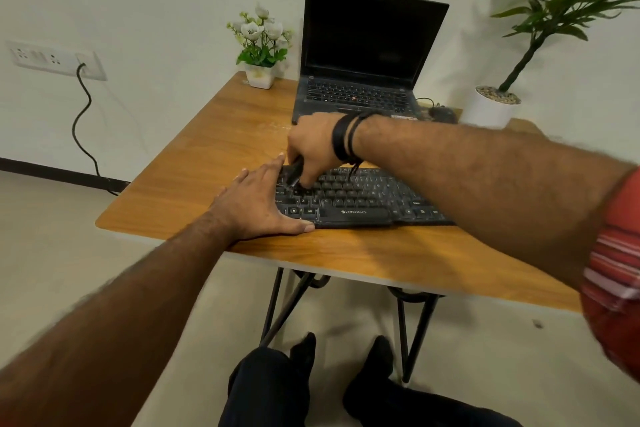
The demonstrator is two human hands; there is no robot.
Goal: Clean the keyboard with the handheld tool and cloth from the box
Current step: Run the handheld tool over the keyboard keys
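A black keyboard (363, 199) lies near the front of the wooden table (207, 163). My right hand (313, 146) grips a small dark handheld tool (295, 173) whose tip touches the keys at the keyboard's upper left. My left hand (258, 204) lies flat with straight fingers over the keyboard's left end, its thumb along the front edge. No cloth or box is in view.
An open black laptop (363, 55) stands behind the keyboard. A small white flower pot (259, 45) sits at the table's back left, a dark mouse (441, 114) and a tall potted plant (493, 107) at the back right. My legs are under the table.
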